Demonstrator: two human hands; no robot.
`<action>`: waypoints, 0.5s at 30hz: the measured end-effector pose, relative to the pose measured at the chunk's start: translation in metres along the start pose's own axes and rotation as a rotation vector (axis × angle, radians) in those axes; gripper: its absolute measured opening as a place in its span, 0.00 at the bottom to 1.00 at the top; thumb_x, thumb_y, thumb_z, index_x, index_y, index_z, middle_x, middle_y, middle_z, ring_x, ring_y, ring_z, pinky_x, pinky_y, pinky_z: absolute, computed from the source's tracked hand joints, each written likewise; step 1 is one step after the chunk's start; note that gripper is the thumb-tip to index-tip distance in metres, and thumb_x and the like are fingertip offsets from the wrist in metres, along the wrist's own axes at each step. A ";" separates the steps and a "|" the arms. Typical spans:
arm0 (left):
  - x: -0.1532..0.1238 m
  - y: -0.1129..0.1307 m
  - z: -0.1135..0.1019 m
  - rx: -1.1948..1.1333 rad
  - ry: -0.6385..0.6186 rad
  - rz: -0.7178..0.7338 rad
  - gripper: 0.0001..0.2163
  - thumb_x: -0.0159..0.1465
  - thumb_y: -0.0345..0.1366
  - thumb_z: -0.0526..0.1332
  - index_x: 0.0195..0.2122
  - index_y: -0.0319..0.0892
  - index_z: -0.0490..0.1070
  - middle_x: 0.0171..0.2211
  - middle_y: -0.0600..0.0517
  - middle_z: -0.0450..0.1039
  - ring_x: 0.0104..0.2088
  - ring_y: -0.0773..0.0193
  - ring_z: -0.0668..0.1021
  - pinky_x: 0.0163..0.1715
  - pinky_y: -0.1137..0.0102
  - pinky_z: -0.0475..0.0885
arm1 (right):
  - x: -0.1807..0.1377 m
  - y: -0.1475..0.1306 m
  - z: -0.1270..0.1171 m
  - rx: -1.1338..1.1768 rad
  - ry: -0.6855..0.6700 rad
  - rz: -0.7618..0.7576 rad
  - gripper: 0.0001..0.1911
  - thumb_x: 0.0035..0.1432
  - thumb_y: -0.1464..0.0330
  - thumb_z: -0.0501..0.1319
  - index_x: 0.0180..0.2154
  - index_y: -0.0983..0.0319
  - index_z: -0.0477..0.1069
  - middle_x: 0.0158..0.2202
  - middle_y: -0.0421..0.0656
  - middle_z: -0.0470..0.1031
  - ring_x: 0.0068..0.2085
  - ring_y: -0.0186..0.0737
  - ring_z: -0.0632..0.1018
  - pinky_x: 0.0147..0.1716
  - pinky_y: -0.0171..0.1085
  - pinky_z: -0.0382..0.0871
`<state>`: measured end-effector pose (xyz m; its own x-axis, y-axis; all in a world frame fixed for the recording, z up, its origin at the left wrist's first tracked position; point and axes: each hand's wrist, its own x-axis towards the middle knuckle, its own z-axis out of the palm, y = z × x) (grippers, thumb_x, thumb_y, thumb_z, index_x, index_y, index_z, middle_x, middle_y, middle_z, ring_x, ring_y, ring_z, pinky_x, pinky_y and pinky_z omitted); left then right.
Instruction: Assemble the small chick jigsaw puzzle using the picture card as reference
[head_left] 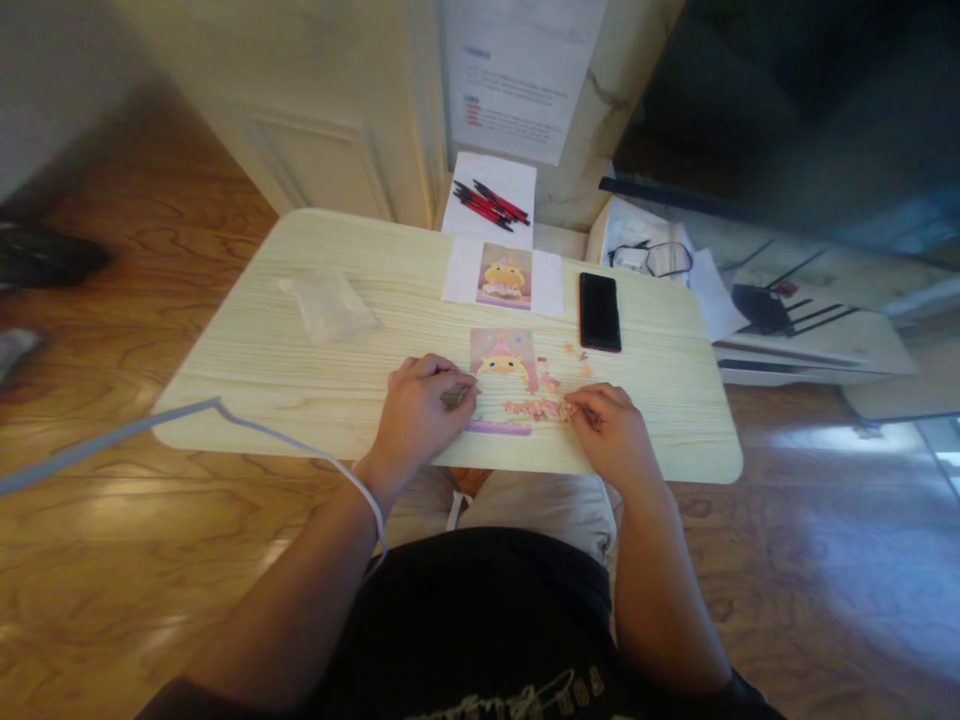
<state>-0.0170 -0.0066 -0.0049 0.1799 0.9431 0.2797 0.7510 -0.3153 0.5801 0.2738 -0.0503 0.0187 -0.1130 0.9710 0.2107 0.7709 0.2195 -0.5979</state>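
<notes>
A small jigsaw puzzle with a yellow duck on pink lies near the front edge of the pale wooden table. My left hand rests at the puzzle's left edge, fingers curled round a small grey piece. My right hand sits at the puzzle's lower right, fingertips pinched on a loose piece. Several loose pieces lie between the hands, and a few more pieces lie to the right of the puzzle.
A printed reference picture of the duck lies behind the puzzle. A black phone sits to its right. An empty clear plastic bag lies at left. Red and black pens and glasses are beyond the table. A white cable crosses my left wrist.
</notes>
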 end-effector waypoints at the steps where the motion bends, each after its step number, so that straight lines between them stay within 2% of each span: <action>1: 0.000 0.000 0.000 0.004 -0.007 0.002 0.08 0.65 0.39 0.65 0.41 0.48 0.84 0.41 0.50 0.79 0.44 0.55 0.78 0.50 0.57 0.71 | 0.000 0.001 0.000 0.001 -0.006 0.008 0.13 0.65 0.74 0.60 0.45 0.56 0.82 0.44 0.46 0.80 0.49 0.50 0.78 0.48 0.49 0.76; 9: 0.001 0.001 0.000 0.015 -0.014 0.023 0.09 0.64 0.39 0.65 0.43 0.47 0.82 0.43 0.49 0.79 0.45 0.54 0.78 0.50 0.57 0.72 | 0.001 0.005 -0.001 -0.012 -0.018 0.048 0.16 0.65 0.74 0.58 0.48 0.57 0.81 0.46 0.47 0.77 0.50 0.50 0.77 0.53 0.50 0.75; 15: 0.001 0.001 -0.001 -0.007 -0.013 0.021 0.07 0.64 0.37 0.64 0.40 0.47 0.82 0.42 0.50 0.79 0.45 0.55 0.79 0.51 0.58 0.73 | 0.018 -0.004 0.009 -0.100 0.024 0.078 0.12 0.67 0.67 0.62 0.48 0.58 0.81 0.47 0.50 0.77 0.51 0.53 0.77 0.54 0.52 0.73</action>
<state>-0.0170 -0.0058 -0.0034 0.2039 0.9375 0.2819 0.7427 -0.3358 0.5794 0.2628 -0.0331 0.0181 -0.0357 0.9819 0.1858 0.8356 0.1313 -0.5335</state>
